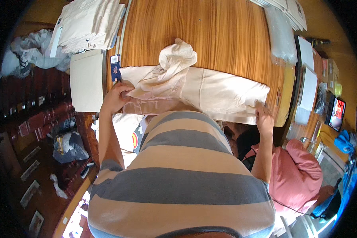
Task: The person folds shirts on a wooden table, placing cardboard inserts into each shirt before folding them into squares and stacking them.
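A cream cloth garment (pixel 226 91) lies lengthwise along the near edge of the wooden table, right in front of my body. Its right part is spread fairly flat, while a bunched, twisted part (pixel 177 55) rises from its middle and points away from me. My left hand (pixel 116 98) is closed on the garment's left end, beside a dark blue hang tag (pixel 115 69). At the opposite end, my right hand (pixel 264 118) pinches the near right corner between thumb and fingers. Whether the garment is trousers or a shirt I cannot tell.
Folded cream garments (pixel 89 25) are stacked at the far left, above a pale board (pixel 86 81). Clear plastic bags (pixel 281 35) lie along the table's right side. A lit phone screen (pixel 337 114) stands farther right. A person in a pink top (pixel 295 170) is close on my right.
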`<state>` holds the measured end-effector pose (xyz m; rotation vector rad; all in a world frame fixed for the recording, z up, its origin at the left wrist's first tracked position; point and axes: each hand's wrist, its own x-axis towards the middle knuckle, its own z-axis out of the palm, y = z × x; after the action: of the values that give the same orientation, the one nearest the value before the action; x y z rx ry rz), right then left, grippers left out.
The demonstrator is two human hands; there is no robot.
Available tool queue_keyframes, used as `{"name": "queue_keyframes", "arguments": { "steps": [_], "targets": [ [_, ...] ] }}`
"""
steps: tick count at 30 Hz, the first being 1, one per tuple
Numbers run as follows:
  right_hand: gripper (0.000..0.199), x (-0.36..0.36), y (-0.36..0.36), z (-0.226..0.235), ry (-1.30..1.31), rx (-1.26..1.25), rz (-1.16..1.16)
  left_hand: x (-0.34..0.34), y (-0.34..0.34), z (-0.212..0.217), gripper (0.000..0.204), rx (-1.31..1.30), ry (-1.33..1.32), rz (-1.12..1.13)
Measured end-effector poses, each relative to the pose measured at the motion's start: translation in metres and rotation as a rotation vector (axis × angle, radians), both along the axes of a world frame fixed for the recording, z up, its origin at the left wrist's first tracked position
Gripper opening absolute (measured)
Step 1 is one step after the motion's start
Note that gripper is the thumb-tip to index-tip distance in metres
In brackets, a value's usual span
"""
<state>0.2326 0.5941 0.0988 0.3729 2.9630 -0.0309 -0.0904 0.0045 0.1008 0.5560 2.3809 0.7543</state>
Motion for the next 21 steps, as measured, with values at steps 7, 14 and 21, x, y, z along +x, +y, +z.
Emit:
{"name": "queue_keyframes", "arguments": {
  "steps": [7,14,21],
  "targets": [
    [0.045,0.011,0.001,-0.011,0.059,0.058,0.014,0.028,0.168,0.023,0.041,0.284,0.552,-0.604],
    [0.038,0.037,0.008,-0.016,0.089,0.073,0.157,0.047,0.183,-0.034,0.047,-0.108,0.335,-1.013],
    [0.033,0.042,-0.006,-0.004,-0.152,0.242,0.071,0.059,0.174,-0.018,0.053,0.019,0.399,-0.972]
  ]
}}
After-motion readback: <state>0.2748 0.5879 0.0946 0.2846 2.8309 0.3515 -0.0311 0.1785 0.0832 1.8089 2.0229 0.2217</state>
